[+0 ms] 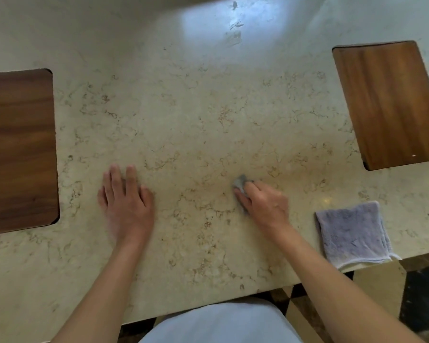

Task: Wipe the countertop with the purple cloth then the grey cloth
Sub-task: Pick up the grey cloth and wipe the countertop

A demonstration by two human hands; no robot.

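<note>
Our right fingers (243,198) are closed over the grey cloth (240,184), bunched small and pressed to the worktop (183,107) near its front middle — we judge this the second wipe. The right hand (265,204) is blurred. To do it well, we should spread the cloth flatter and work in overlapping passes. Our left hand (126,196) lies open and flat, holding nothing, bracing us. The purple cloth (352,233) rests folded at the front edge, just right — its corner overhangs.
</note>
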